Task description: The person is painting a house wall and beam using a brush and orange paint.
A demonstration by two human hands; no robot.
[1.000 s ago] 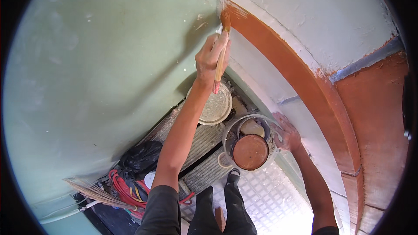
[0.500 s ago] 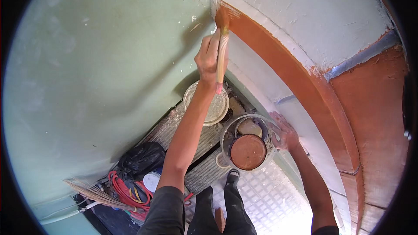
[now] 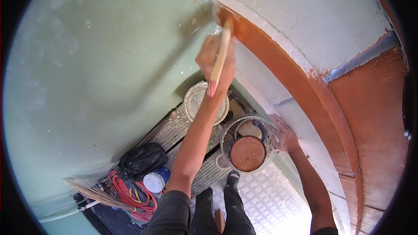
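My left hand (image 3: 209, 56) grips a wooden-handled paintbrush (image 3: 221, 56), its blurred bristles at the top of a curved orange band (image 3: 287, 61) where it meets the green wall (image 3: 109, 52). An unevenly painted white strip runs along the band's upper edge. My right hand (image 3: 285, 135) is closed at the side of a translucent bucket (image 3: 225, 146), beside the lower white wall surface. Inside sit a round container of orange-brown paint (image 3: 247, 154) and a smaller tub (image 3: 249, 128) with pale contents.
Ridged planks (image 3: 176, 119) along the green wall bear a pale round bucket (image 3: 195, 100). Lower left are a black bag (image 3: 141, 159), a white-and-blue can (image 3: 154, 182), red cords (image 3: 135, 196) and a straw broom (image 3: 87, 189). My feet stand near the tiled floor (image 3: 278, 196).
My left hand and brush have shifted slightly right since half a second ago, the handle now tilting more and blurred. My right hand and bucket have barely moved.
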